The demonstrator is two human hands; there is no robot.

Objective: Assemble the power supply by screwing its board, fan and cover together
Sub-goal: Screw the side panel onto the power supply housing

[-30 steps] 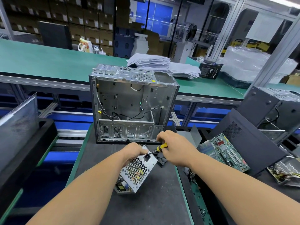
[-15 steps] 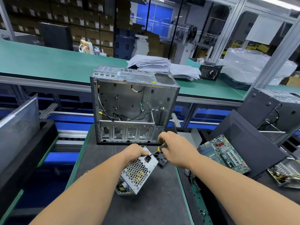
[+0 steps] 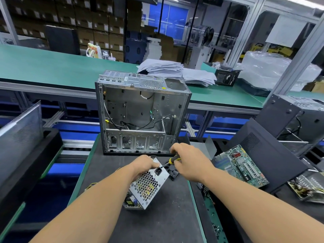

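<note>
Left hand [image 3: 142, 166] around power supply [image 3: 148, 186], right hand [image 3: 190, 162] around screwdriver [image 3: 172, 160].

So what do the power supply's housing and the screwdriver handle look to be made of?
Power supply: seemingly bare sheet metal, dull silver-grey, its face punched with a honeycomb grille. Screwdriver: the handle looks like moulded plastic or rubber, yellow and black, mostly hidden in the right hand; the shaft is thin, dark and probably steel.
</note>
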